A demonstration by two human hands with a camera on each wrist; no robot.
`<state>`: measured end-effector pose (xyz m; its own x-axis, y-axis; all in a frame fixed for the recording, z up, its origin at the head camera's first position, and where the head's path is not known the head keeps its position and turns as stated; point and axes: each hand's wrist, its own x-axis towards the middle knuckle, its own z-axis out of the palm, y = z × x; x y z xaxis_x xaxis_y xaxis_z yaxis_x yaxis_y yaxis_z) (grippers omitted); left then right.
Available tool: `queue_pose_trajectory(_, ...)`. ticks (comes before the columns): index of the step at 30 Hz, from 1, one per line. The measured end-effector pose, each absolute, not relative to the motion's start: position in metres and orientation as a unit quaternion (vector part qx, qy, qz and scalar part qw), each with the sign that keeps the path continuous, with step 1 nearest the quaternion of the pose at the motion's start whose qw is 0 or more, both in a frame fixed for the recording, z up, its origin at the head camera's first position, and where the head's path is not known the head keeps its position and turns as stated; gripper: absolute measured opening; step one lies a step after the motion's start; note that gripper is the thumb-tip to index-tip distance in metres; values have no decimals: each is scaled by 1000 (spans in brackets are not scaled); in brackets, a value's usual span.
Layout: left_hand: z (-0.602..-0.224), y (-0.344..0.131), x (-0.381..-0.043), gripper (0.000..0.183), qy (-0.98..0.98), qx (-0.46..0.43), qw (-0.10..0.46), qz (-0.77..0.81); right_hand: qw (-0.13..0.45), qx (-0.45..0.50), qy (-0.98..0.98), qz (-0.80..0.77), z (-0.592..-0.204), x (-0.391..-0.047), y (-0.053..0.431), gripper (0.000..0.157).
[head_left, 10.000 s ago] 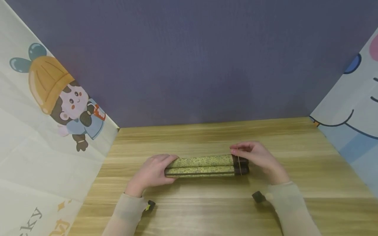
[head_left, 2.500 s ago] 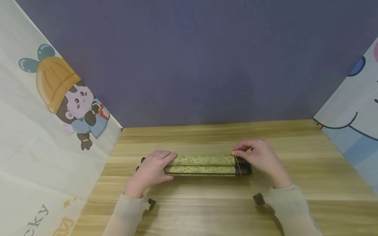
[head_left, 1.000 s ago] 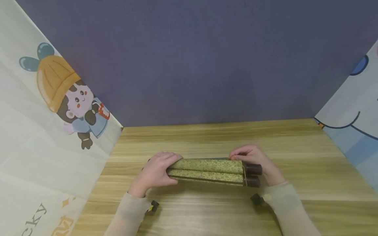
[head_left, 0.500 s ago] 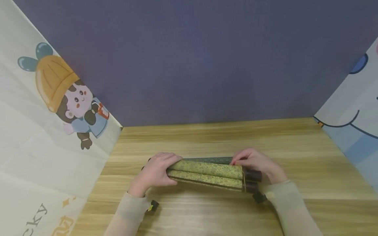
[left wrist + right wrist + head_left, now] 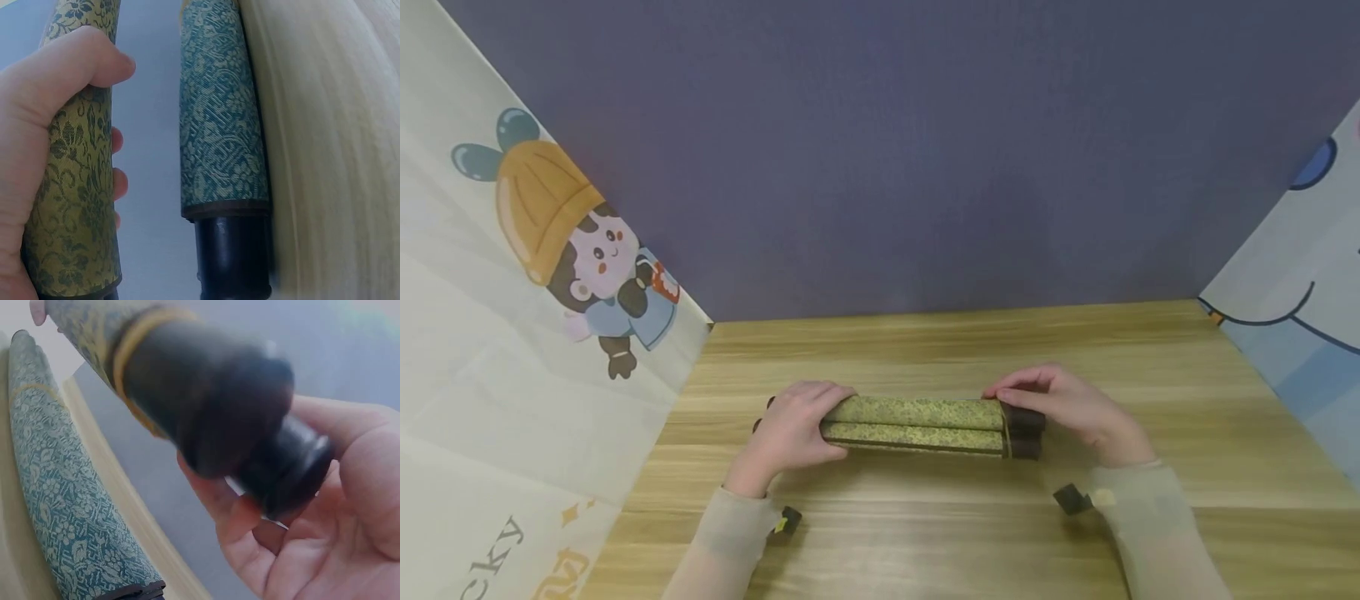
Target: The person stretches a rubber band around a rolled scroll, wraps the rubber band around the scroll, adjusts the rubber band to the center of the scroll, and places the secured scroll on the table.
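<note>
A scroll [image 5: 917, 423] rolled from both ends, covered in yellow-green patterned cloth with dark knobs, is held level over the table in the head view. My left hand [image 5: 792, 431] grips it near its left end, thumb on the near side. My right hand [image 5: 1071, 408] holds its dark right end [image 5: 1024, 433] between thumb and fingers. There a thin rubber band [image 5: 134, 353] loops round the scroll; whether the fingertips catch it is hidden. Below lies a teal patterned scroll [image 5: 220, 112] on the table, hidden from the head view. It too has a rubber band [image 5: 39, 390].
The wood-grain table [image 5: 925, 533] ends at a dark blue-grey panel [image 5: 925, 167] behind. White printed sheets hang on both sides, with a cartoon figure [image 5: 587, 250] on the left one. Small black camera pieces [image 5: 1071, 498] sit at both wrists.
Over the last second, the yellow-green scroll's right end dips nearer, then swings back and left. The teal scroll, glimpsed behind it, is covered again. My right hand moves from behind the scroll onto its dark end.
</note>
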<state>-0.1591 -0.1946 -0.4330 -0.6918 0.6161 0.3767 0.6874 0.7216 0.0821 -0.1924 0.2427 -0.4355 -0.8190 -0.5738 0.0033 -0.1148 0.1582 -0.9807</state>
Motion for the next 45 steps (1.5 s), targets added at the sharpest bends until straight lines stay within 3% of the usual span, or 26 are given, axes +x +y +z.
queue_pose_trajectory(9, -440, -199, -164, 88, -932, -307, 167, -96, 92, -194, 810, -545, -423, -187, 230, 36)
queue_pose_trajectory(15, -441, -200, -165, 88, -932, -295, 188, -91, -60, -215, 874, -433, -420, -187, 221, 13)
queue_pose_trajectory(18, -441, -199, -165, 89, -933, -291, 192, -86, -101, -216, 886, -397, -420, -186, 216, 7)
queue_pose_trajectory(29, -442, -198, -165, 87, -937, -278, 201, -69, -95, -206, 908, -354, -422, -184, 204, 15)
queue_pose_trajectory(45, -445, -198, -166, 90, -942, -269, 191, -66, -87, -177, 910, -364, -430, -186, 195, 9)
